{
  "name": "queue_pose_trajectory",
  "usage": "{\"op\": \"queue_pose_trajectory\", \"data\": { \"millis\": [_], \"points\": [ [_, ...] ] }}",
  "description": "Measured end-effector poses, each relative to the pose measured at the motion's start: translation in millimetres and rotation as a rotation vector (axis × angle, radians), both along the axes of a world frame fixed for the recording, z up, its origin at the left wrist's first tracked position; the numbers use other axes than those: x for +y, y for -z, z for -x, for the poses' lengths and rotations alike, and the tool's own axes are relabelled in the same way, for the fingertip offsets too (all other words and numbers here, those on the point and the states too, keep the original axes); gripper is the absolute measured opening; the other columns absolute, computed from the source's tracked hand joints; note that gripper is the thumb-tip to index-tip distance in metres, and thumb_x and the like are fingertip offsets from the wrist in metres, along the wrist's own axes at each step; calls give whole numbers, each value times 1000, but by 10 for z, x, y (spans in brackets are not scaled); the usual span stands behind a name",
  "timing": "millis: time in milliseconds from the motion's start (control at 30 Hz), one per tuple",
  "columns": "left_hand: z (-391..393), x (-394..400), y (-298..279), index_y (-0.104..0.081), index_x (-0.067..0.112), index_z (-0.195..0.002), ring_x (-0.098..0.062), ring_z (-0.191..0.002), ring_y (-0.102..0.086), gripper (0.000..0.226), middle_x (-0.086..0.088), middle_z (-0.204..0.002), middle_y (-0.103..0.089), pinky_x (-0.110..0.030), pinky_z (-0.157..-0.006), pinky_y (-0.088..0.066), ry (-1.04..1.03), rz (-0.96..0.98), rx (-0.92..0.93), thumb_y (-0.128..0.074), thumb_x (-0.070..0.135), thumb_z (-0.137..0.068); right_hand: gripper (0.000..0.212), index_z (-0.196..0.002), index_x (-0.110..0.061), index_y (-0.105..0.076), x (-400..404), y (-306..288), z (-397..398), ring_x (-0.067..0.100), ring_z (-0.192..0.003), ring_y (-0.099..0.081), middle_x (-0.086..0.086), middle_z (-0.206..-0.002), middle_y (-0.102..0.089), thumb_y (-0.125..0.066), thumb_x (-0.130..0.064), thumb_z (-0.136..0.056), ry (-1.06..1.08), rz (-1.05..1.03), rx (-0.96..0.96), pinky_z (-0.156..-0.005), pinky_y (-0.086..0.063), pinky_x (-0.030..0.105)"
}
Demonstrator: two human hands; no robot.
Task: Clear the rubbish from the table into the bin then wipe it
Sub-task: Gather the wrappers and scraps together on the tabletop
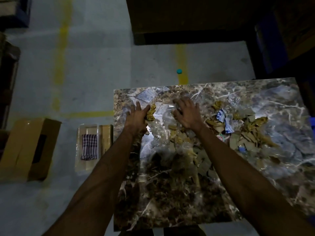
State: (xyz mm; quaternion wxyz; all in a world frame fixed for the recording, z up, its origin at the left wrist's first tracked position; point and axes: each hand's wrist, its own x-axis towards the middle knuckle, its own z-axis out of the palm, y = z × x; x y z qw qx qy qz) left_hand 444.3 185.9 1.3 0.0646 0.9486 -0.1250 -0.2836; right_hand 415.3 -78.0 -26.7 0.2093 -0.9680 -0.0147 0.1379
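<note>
- A person is reaching both bare arms out over a marble-patterned table [196,201], which is carrying a scatter of rubbish [238,132]: torn cardboard pieces, crumpled yellowish wads, clear plastic film and a few blue-and-white wrappers.
- The left hand [136,116] is lying near the table's left edge with fingers spread wide and straight, its inner side touching a crumpled yellow wad [150,113]; it is gripping nothing.
- The right hand [186,113] is hovering palm down, fingers fanned and slightly curled, over a sheet of clear plastic [163,111] between the two hands; whether the fingertips are pressing on the film cannot be told in the dim light.
- Most of the litter is lying to the right of the right hand, across the middle of the tabletop, with more clear plastic trailing toward the near side.
- On the floor just beside the table's left edge, a clear tray [87,147] is holding a folded checked cloth [89,147].
- Further left on the floor, an open cardboard box [25,150] is standing with its flaps up; its inside is showing only as dark.
- A small teal cap [179,71] is resting on the grey floor beyond the table, on a yellow painted line [181,65].
</note>
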Motion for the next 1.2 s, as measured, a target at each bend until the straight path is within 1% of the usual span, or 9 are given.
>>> {"op": "queue_pose_trajectory", "data": {
  "millis": [200, 433, 533, 633, 733, 833, 933, 1033, 1200],
  "points": [
    [181, -27, 19, -24, 25, -162, -44, -150, -29, 108, -24, -167, -21, -54, -116, -40, 64, 33, -129, -80, 2, -73, 53, -153, -37, -43, 71, -6, 385, 28, -150, -30, 2, -160, -40, -33, -59, -105, -70, -61, -21, -120, -17, 68],
    [496, -107, 151, -22, 14, -160, -42, -129, -52, 101, -19, -156, -37, -51, -95, -55, -140, 166, -127, -80, 18, -76, 51, -143, -23, -60, -56, -248, 500, 33, -154, -27, 9, -159, -45, -37, -47, -104, -42, -154, -178, -123, -13, 59],
    [703, -216, 208, -36, 14, -154, -36, -120, -58, 83, -14, -138, -55, -48, -91, -56, -267, 324, -156, -72, 11, -79, 43, -139, -17, -63, -111, -280, 497, 32, -146, -42, 11, -153, -51, -45, -32, -104, 34, -241, -161, -121, -30, 54],
    [848, -285, 184, -39, 23, -149, -30, -105, -64, 78, -8, -123, -65, -48, -83, -59, -306, 414, -150, -63, 4, -78, 39, -128, -6, -69, -114, -305, 618, 36, -123, -62, 18, -134, -65, -48, -19, -97, 104, -334, -137, -104, -50, 48],
    [983, -213, 258, -33, 28, -155, -30, -105, -65, 84, -6, -124, -67, -45, -80, -60, -345, 495, -149, -61, 19, -77, 31, -116, -4, -73, -86, -360, 774, 33, -104, -69, 15, -116, -72, -52, -12, -95, 131, -356, -157, -91, -56, 47],
    [1046, -123, 446, -41, 28, -150, -25, -115, -64, 76, 0, -130, -67, -45, -91, -58, -392, 557, -162, -56, 46, -78, 32, -108, -9, -75, -118, -462, 915, 26, -104, -67, 9, -112, -73, -50, -8, -88, 171, -354, -224, -91, -55, 41],
    [1014, -72, 706, -43, 34, -147, -22, -115, -65, 76, 6, -129, -66, -44, -91, -58, -462, 578, -160, -67, 48, -76, 29, -107, -11, -74, -240, -598, 1003, 29, -109, -64, 9, -112, -72, -51, -11, -89, 239, -319, -312, -96, -51, 42],
    [1135, -89, 672, -43, 32, -146, -26, -116, -63, 77, 1, -131, -65, -44, -95, -57, -567, 589, -131, -70, 40, -75, 37, -127, -11, -68, -441, -582, 1024, 33, -127, -58, 13, -132, -66, -54, -22, -95, 275, -223, -297, -107, -47, 50],
    [1435, -364, 277, -52, 16, -146, -35, -133, -48, 59, -13, -142, -53, -45, -108, -45, -559, 662, -53, -64, 31, -90, 71, -151, -19, -47, -591, -307, 1219, 43, -140, -40, 17, -153, -46, -36, -62, -96, 275, 51, 12, -112, -37, 58]
  ]
}}
